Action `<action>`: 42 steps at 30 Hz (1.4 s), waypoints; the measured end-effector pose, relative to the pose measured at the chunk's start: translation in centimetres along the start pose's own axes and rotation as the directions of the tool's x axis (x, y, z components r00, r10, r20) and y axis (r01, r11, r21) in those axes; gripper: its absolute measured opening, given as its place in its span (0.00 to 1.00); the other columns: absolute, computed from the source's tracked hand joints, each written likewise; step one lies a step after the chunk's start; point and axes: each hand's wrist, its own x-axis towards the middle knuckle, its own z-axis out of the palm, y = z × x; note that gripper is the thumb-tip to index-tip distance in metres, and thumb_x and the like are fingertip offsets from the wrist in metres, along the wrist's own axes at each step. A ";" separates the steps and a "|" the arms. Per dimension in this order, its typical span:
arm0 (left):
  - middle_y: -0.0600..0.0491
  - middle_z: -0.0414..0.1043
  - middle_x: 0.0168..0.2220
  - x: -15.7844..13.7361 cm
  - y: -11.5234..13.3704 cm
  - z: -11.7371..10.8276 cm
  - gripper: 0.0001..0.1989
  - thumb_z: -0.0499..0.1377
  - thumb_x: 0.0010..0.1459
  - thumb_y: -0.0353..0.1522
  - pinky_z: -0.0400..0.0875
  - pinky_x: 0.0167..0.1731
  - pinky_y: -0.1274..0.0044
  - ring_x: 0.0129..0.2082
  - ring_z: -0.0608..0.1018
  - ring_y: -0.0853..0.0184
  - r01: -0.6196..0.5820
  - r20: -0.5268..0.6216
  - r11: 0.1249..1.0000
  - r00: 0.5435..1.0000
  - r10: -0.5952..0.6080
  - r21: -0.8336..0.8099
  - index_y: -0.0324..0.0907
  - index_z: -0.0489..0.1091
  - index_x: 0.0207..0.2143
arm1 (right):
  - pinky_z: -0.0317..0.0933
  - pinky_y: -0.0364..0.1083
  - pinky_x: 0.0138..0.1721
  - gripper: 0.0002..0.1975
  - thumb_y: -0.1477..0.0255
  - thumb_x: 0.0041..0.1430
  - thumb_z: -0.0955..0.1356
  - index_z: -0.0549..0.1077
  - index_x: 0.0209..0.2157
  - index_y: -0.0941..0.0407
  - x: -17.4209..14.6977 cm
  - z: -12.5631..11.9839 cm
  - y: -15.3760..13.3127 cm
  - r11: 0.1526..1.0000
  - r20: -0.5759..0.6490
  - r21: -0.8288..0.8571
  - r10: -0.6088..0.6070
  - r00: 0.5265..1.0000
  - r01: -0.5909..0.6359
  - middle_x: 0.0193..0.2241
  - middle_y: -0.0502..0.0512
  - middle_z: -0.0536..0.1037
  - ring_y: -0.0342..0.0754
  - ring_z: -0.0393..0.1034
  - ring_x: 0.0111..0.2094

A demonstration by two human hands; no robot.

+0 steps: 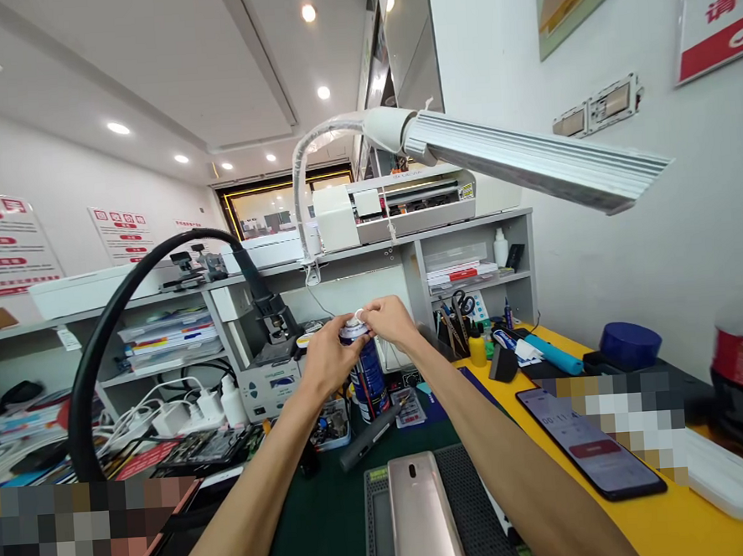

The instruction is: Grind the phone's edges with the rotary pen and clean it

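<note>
Both hands meet over the back of the bench. My left hand [326,352] has its fingers closed around a small white round item [353,328], perhaps a tub or a cap, with a bluish lower edge. At its top, my right hand [390,319] pinches a small white piece [359,315], too small to name. Directly below stands a tall blue can [369,383], upright. Whether the white item touches the can is hidden by my fingers. Nearer to me, a gold phone [425,514] lies back side up on a dark grey work mat [468,473].
A grey pen-shaped tool [372,437] lies before the can, beside a tray of small parts [333,423]. At left are a microscope [273,317] and a black flexible arm [126,285]. A lamp [528,155] hangs overhead. On the yellow tabletop lies a lit phone [586,437].
</note>
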 end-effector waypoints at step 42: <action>0.53 0.79 0.31 -18.2 2.2 -5.1 0.11 0.57 0.66 0.38 0.72 0.27 0.73 0.28 0.80 0.61 0.126 0.341 0.985 0.937 -0.080 -0.116 0.43 0.75 0.44 | 0.65 0.44 0.28 0.17 0.59 0.63 0.69 0.81 0.34 0.59 -18.0 -6.4 2.5 0.964 0.425 -0.224 -0.034 0.904 0.142 0.29 0.54 0.81 0.46 0.72 0.26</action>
